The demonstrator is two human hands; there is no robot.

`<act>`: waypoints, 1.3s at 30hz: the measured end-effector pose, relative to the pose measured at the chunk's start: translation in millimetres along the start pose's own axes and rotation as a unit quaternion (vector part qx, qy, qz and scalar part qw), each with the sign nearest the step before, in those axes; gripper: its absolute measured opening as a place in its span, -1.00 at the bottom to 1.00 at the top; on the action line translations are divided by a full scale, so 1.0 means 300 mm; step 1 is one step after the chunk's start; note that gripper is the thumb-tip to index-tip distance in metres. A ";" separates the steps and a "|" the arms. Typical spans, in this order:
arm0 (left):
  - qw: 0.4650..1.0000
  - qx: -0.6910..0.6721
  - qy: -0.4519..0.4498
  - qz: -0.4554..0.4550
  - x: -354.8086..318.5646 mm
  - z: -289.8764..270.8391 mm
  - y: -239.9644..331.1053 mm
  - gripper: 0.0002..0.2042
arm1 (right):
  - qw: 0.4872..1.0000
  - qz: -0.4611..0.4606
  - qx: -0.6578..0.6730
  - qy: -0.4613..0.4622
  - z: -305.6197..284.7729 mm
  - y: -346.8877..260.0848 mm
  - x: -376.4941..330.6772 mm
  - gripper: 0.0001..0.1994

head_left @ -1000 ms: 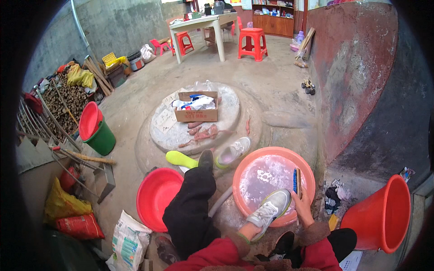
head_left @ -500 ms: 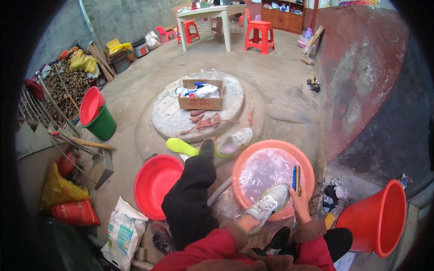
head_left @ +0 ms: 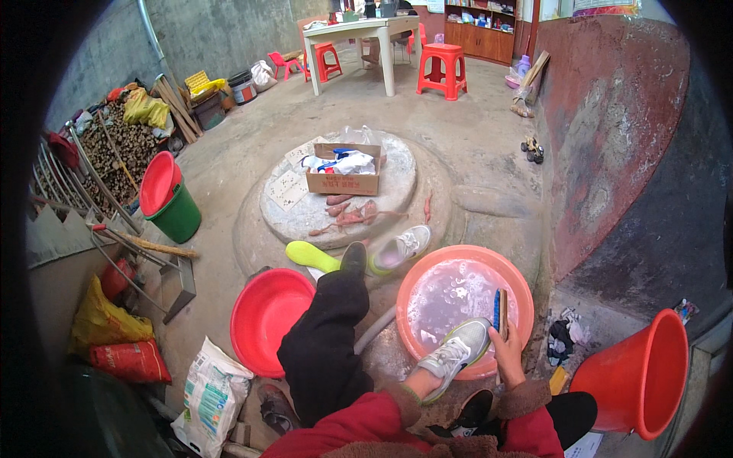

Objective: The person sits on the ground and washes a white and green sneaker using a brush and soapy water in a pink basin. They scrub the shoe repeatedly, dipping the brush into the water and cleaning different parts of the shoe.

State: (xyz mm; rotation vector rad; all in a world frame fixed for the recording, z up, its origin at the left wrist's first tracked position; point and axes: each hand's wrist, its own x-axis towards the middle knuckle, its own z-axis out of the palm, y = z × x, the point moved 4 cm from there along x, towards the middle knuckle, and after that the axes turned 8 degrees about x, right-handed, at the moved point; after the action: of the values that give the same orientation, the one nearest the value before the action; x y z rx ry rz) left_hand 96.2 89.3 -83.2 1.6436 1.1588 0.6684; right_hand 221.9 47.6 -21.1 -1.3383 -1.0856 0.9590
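Observation:
My left hand (head_left: 422,381) holds a wet white-and-grey sneaker (head_left: 456,347) with a yellow-green sole edge; its fingers are hidden in or behind the shoe's heel end. The sneaker's toe is over the near part of an orange-pink basin (head_left: 527,294) of cloudy, sudsy water. In my right hand (head_left: 510,357) is a scrub brush (head_left: 500,311) with blue bristles, upright beside the toe. Past the basin, a matching sneaker (head_left: 401,250) lies on the ground near a yellow-green insole (head_left: 311,257).
A red basin (head_left: 263,324) stands left of my leg, and a red bucket (head_left: 630,378) at the right. Ahead, a round concrete slab (head_left: 286,225) bears a cardboard box (head_left: 343,183) and several sweet potatoes (head_left: 353,216). A white sack (head_left: 212,397) leans at the lower left.
The whole view has shifted slightly, with everything a little lower in the picture. Sneaker and brush keep nearly the same places relative to the basin.

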 end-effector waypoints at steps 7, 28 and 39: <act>0.998 -0.053 -0.012 -0.025 -0.016 -0.008 0.003 -0.86 | 0.999 0.037 -0.002 -0.011 0.027 0.042 -0.010 -0.53; 0.921 -0.364 -0.043 -0.131 -0.067 0.017 -0.016 -0.81 | 0.999 0.025 -0.012 -0.015 0.036 0.062 -0.038 -0.53; 0.861 -0.477 -0.037 -0.171 -0.095 0.022 -0.009 -0.76 | 0.999 0.037 -0.035 -0.004 0.021 0.082 -0.058 -0.50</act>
State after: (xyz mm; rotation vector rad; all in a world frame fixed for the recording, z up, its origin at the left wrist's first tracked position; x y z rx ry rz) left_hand 89.6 60.7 -85.5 0.5948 0.8065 0.7608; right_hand 213.1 33.1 -47.0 -1.4415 -1.0898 0.9883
